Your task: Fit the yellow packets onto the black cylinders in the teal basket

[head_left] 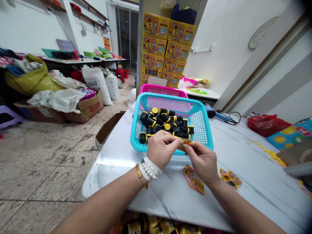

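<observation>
Both hands meet over the front rim of a blue basket [208, 136], fingertips pinching a small orange printed wrapper [184, 145] between them. My left hand [162, 146], with white and gold bracelets at its wrist, grips the wrapper's left side. On its right side, the thumb and fingers of my right hand [201, 159] are closed. Several black cylinders with yellow rims [162, 121] lie heaped in the basket. Another orange printed wrapper [193, 178] lies flat on the marble-patterned table [156, 191] below my hands, and more wrappers [230, 178] lie to the right.
Behind the blue basket stands a pink basket [163, 88]. Yellow boxes [156, 44] are stacked beyond. Small yellow pieces [270, 153], a red bag [268, 125] and a blue tool with a cord [220, 116] lie at right. Packed yellow items [156, 224] show below the front edge.
</observation>
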Motion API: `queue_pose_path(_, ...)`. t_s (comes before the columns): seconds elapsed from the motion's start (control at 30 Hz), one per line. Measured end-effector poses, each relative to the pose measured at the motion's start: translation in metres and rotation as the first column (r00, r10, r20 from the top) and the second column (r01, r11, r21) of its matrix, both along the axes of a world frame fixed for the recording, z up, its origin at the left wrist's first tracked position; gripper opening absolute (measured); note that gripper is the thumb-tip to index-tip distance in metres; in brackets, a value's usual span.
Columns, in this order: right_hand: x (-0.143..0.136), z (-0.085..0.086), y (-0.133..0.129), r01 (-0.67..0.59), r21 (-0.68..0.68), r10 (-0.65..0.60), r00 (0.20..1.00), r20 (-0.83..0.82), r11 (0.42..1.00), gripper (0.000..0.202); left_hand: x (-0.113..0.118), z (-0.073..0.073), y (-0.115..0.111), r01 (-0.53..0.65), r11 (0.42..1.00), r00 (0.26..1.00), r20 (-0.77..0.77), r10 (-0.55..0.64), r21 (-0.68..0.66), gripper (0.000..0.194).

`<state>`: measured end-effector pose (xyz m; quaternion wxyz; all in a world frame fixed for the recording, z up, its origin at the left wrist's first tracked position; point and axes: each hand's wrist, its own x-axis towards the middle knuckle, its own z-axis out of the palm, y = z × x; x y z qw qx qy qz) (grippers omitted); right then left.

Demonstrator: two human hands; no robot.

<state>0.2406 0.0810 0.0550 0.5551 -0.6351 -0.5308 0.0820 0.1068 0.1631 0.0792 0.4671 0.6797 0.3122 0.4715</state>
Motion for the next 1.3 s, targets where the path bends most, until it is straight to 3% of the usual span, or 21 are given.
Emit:
queue_pose_path(0.1,0.009,0.006,0.003,-0.032,-0.038,0.035,0.996,0.08,0.999,0.029,0.0,0.004,0.002,0.168,0.961,0.986,0.032,-0.165,-0.218,0.014)
queue_pose_path(0.2,0.035,0.022,0.019,-0.208,-0.225,0.243,0.96,0.14,0.952,0.039,0.0,0.005,0.005,0.295,0.859,0.953,0.071,-0.293,-0.418,0.019)
queue_pose_path(0.23,0.048,0.027,0.027,-0.211,-0.286,0.272,0.942,0.195,0.935,0.04,0.0,0.005,0.007,0.308,0.826,0.949,0.092,-0.302,-0.472,0.02)
queue_pose_path(0.27,0.062,0.033,0.037,-0.124,-0.266,0.209,0.924,0.319,0.956,0.035,0.0,0.005,0.009,0.313,0.797,0.948,0.117,-0.297,-0.516,0.021)
queue_pose_path(0.3,0.077,0.037,0.048,0.005,-0.215,0.106,0.859,0.502,0.977,0.026,0.0,0.004,0.012,0.324,0.769,0.945,0.144,-0.294,-0.552,0.023)
queue_pose_path(0.33,0.09,0.04,0.059,0.13,-0.189,0.035,0.732,0.68,0.973,0.022,-0.001,0.004,0.014,0.34,0.743,0.939,0.17,-0.298,-0.577,0.025)
queue_pose_path(0.4,0.112,0.043,0.076,0.293,-0.252,0.099,0.453,0.886,0.922,0.023,-0.001,0.002,0.018,0.375,0.7,0.926,0.217,-0.308,-0.608,0.03)
queue_pose_path(0.47,0.123,0.042,0.086,0.32,-0.318,0.196,0.358,0.913,0.893,0.015,-0.002,0.001,0.022,0.397,0.671,0.917,0.254,-0.306,-0.626,0.032)
queue_pose_path(0.5,0.124,0.04,0.087,0.314,-0.345,0.23,0.35,0.908,0.885,0.01,-0.003,0.0,0.024,0.405,0.658,0.914,0.269,-0.304,-0.635,0.032)
queue_pose_path(0.57,0.122,0.034,0.082,0.311,-0.377,0.262,0.353,0.898,0.873,0.004,-0.003,0.0,0.026,0.427,0.631,0.904,0.304,-0.3,-0.647,0.03)
queue_pose_path(0.73,0.112,0.023,0.051,0.34,-0.414,0.267,0.403,0.875,0.844,0.014,-0.003,0.003,0.027,0.475,0.579,0.877,0.408,-0.252,-0.663,0.023)
queue_pose_path(0.77,0.111,0.023,0.045,0.317,-0.395,0.227,0.455,0.861,0.862,0.018,-0.003,0.004,0.027,0.481,0.569,0.874,0.421,-0.245,-0.667,0.023)
queue_pose_path(0.83,0.109,0.027,0.032,0.22,-0.301,0.084,0.663,0.744,0.928,0.028,-0.003,0.005,0.027,0.485,0.551,0.872,0.426,-0.242,-0.68,0.022)
queue_pose_path(0.9,0.102,0.032,0.022,0.084,-0.158,-0.014,0.914,0.405,0.984,0.032,-0.002,0.006,0.027,0.483,0.542,0.874,0.419,-0.247,-0.687,0.022)
queue_pose_path(0.93,0.096,0.035,0.019,0.019,-0.094,-0.001,0.982,0.187,0.995,0.033,-0.002,0.006,0.026,0.482,0.544,0.874,0.416,-0.249,-0.687,0.022)
queue_pose_path(1.0,0.082,0.038,0.015,-0.095,-0.015,0.09,0.977,-0.192,0.995,0.031,-0.002,0.005,0.025,0.479,0.551,0.876,0.418,-0.242,-0.683,0.02)
queue_pose_path(1.07,0.067,0.037,0.015,-0.182,0.01,0.17,0.897,-0.408,0.983,0.028,-0.001,0.004,0.025,0.469,0.558,0.879,0.423,-0.219,-0.685,0.018)
queue_pose_path(1.2,0.047,0.031,0.018,-0.264,-0.027,0.205,0.806,-0.555,0.964,0.03,-0.001,0.003,0.025,0.477,0.559,0.871,0.449,-0.198,-0.678,0.017)
queue_pose_path(1.3,0.041,0.03,0.018,-0.257,-0.073,0.176,0.817,-0.548,0.964,0.031,-0.001,0.002,0.026,0.498,0.558,0.858,0.472,-0.203,-0.664,0.018)
